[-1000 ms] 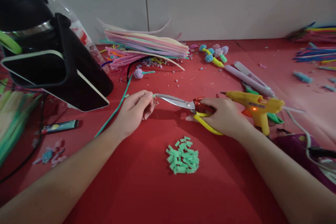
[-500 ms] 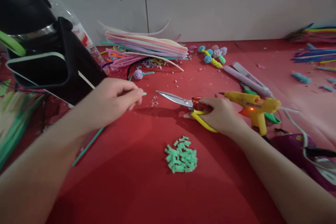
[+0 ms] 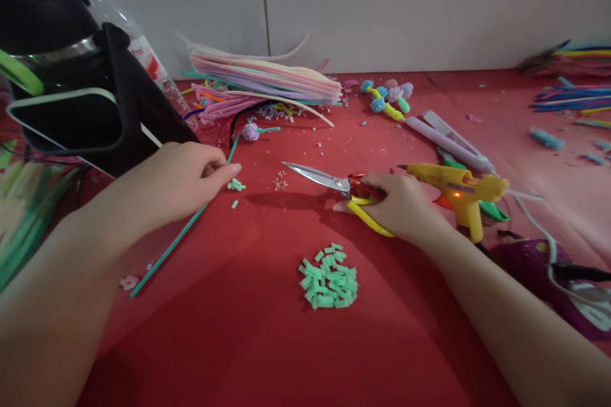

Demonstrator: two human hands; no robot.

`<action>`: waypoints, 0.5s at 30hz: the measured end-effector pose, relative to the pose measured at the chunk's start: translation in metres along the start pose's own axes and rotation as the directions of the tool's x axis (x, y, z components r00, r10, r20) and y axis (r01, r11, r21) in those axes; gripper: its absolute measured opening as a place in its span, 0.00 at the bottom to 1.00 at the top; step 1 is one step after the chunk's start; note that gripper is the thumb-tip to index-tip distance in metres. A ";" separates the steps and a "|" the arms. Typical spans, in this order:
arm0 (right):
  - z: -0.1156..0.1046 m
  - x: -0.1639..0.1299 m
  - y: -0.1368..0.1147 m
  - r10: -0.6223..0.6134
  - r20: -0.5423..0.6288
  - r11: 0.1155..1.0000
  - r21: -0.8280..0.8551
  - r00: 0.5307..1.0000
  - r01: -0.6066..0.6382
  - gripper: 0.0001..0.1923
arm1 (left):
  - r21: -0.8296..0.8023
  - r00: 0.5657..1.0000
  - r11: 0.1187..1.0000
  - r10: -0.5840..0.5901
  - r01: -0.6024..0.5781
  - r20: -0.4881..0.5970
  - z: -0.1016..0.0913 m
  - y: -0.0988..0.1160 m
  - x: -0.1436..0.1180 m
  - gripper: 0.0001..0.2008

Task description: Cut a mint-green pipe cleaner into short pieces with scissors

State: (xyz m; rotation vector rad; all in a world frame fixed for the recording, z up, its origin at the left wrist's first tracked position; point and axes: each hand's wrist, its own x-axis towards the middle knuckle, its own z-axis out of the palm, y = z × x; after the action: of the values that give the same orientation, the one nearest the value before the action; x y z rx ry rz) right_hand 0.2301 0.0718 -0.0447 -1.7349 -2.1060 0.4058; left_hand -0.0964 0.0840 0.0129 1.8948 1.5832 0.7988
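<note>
Two hands on red bench [image 3: 267,356]. Left hand [image 3: 184,181], mid-left of frame, has moved left w/ green stem [image 3: 181,236], pinching it; offcut bits [image 3: 235,186] now lie just beside fingertips. Right hand [image 3: 403,206] still closed on scissors [image 3: 334,187], blades near shut. Cut-piece pile [image 3: 329,276] at lower centre unchanged.

The pile of cut pieces [image 3: 328,275] lies before the scissors [image 3: 329,182], glue gun [image 3: 456,194] to their right.
</note>
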 end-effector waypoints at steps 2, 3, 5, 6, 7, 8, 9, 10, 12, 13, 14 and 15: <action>-0.001 0.000 -0.001 0.012 0.011 1.000 0.007 1.000 -0.013 0.35 | 0.166 0.957 0.977 0.087 -0.137 0.276 0.007 0.021 -0.010 0.07; -0.001 0.000 -0.002 0.015 0.016 1.000 0.009 1.000 -0.015 0.35 | 0.144 0.910 0.968 0.134 -0.204 0.393 0.012 0.030 -0.016 0.06; -0.001 0.000 -0.002 0.017 0.022 1.000 0.007 1.000 -0.017 0.35 | 0.080 0.808 0.948 0.217 -0.309 0.548 0.026 0.046 -0.027 0.04; -0.001 0.001 -0.002 0.018 0.025 1.000 0.006 1.000 -0.018 0.35 | 0.069 0.766 0.938 0.234 -0.341 0.599 0.033 0.051 -0.032 0.04; -0.001 0.001 -0.002 0.021 0.026 1.000 0.005 0.999 -0.021 0.34 | 0.062 0.736 0.933 0.238 -0.355 0.634 0.040 0.054 -0.037 0.06; -0.001 0.001 -0.001 0.027 0.028 1.000 0.004 0.999 -0.027 0.34 | 0.044 0.709 0.930 0.247 -0.366 0.661 0.046 0.056 -0.040 0.07; 0.000 0.001 0.000 0.034 0.030 0.999 0.004 0.999 -0.034 0.33 | 0.040 0.694 0.933 0.237 -0.358 0.680 0.052 0.057 -0.043 0.07; 0.000 0.001 0.000 0.041 0.030 0.999 0.005 0.999 -0.041 0.33 | 0.037 0.686 0.935 0.231 -0.352 0.689 0.057 0.057 -0.044 0.07; 0.001 0.001 0.002 0.045 0.025 0.999 0.003 0.999 -0.045 0.32 | 0.053 0.678 0.941 0.202 -0.335 0.707 0.065 0.057 -0.046 0.04; 0.002 0.001 0.002 0.040 0.021 0.999 0.001 0.999 -0.040 0.32 | 0.072 0.676 0.942 0.181 -0.328 0.714 0.067 0.057 -0.046 0.03; 0.002 0.001 0.002 0.032 0.017 0.999 -0.001 0.999 -0.032 0.32 | 0.097 0.674 0.941 0.159 -0.326 0.721 0.069 0.058 -0.045 0.03; 0.002 0.001 0.003 0.022 0.010 1.000 0.001 1.000 -0.022 0.33 | 0.121 0.671 0.937 0.140 -0.327 0.728 0.070 0.058 -0.045 0.03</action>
State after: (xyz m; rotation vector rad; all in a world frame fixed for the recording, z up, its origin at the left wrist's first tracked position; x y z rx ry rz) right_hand 0.2312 0.0731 -0.0477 -1.7610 -2.0950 0.4228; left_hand -0.0124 0.0276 0.0035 2.2290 0.9696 -0.0994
